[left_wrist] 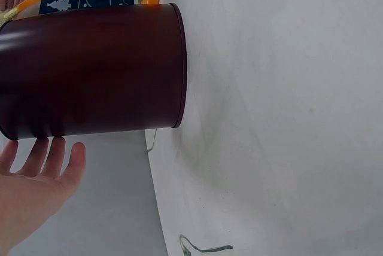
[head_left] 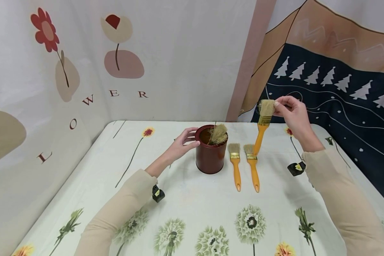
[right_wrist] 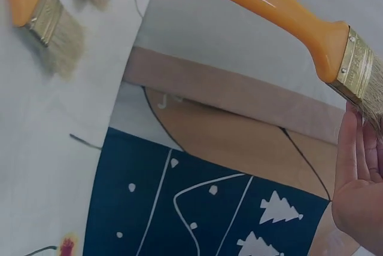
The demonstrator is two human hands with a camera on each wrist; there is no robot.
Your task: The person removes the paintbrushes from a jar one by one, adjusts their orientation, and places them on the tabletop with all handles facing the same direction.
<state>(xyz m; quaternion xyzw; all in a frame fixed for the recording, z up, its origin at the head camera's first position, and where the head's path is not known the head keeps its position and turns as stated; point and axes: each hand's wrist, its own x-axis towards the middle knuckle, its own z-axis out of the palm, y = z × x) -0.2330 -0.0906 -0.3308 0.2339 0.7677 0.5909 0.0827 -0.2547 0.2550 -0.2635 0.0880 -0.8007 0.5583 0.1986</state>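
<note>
A dark red can (head_left: pixel 210 156) stands upright on the table, a tuft of straw-coloured bristles (head_left: pixel 219 134) sticking up at its right rim. Against the can's left side, near the top, my left hand (head_left: pixel 182 144) rests its fingertips; the left wrist view shows these fingers (left_wrist: pixel 54 159) extended, not wrapped round it. To the right, my right hand (head_left: pixel 292 113) pinches a paintbrush (head_left: pixel 260 137) by its bristles, the orange handle hanging down. Two more paintbrushes, one nearer the can (head_left: pixel 235 167) and one further right (head_left: pixel 252 168), lie side by side, bristles away from me.
A white cloth with printed flowers covers the table (head_left: pixel 185 202). Behind it hangs a pale curtain (head_left: pixel 185 64), with a dark blue tree-patterned cloth (head_left: pixel 339 96) at the right. Black wrist devices show under the left sleeve (head_left: pixel 158 193) and right sleeve (head_left: pixel 296 168).
</note>
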